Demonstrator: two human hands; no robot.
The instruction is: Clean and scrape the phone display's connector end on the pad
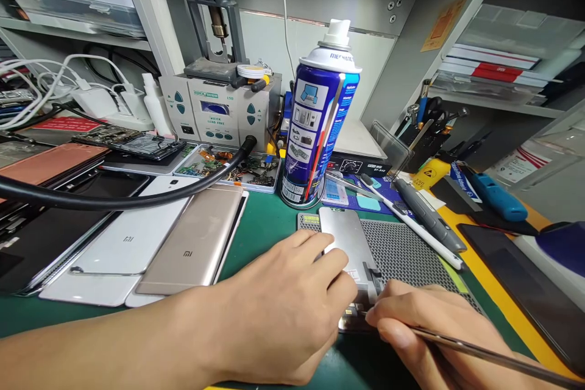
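A phone screen assembly (350,237) with a grey metal back lies on a black perforated mat (397,253), a small connector and ribbon cable showing at its near end. My left hand (292,298) curls over its left side, fingers bent and pressed against it; the fingertips are partly hidden. Between the thumb and fingers of my right hand (429,329) is a slim metal hand tool (475,351), held like a pen. Its tip meets the near end of the screen assembly, by the connector. I cannot tell whether the tool is tweezers or a pick.
A blue spray can (315,122) stands just behind the mat. To the left lie several phone back covers (192,244), with a black hose (137,201) crossing over them. A hot-air station (219,109) stands behind. On the right are a white brush (411,222) and a dark phone (516,286).
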